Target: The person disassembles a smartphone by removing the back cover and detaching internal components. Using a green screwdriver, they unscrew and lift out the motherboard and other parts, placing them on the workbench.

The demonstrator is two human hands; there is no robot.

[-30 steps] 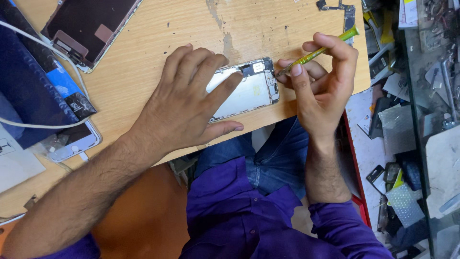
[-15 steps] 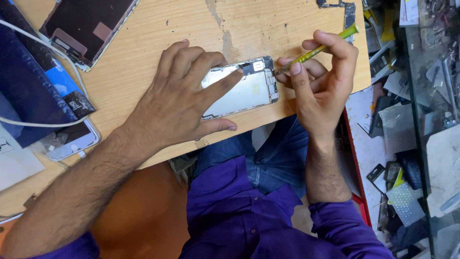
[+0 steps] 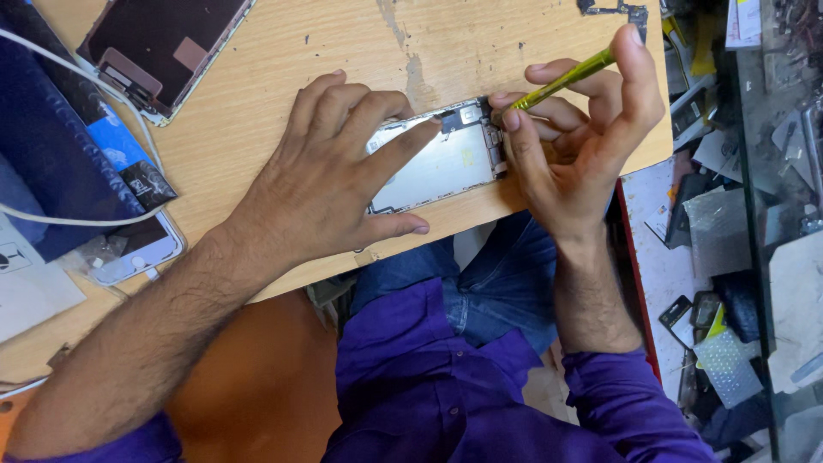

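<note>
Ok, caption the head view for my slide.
Left hand steadies an opened phone while right hand works a yellow-green screwdriver.

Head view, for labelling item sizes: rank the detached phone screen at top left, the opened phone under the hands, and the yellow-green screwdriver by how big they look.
1. Detached phone screen, though the frame cuts it off.
2. Opened phone, partly covered by the left hand.
3. Yellow-green screwdriver, held in the right hand, by far the thinnest.
The first two look close, so their order is unsure.
</note>
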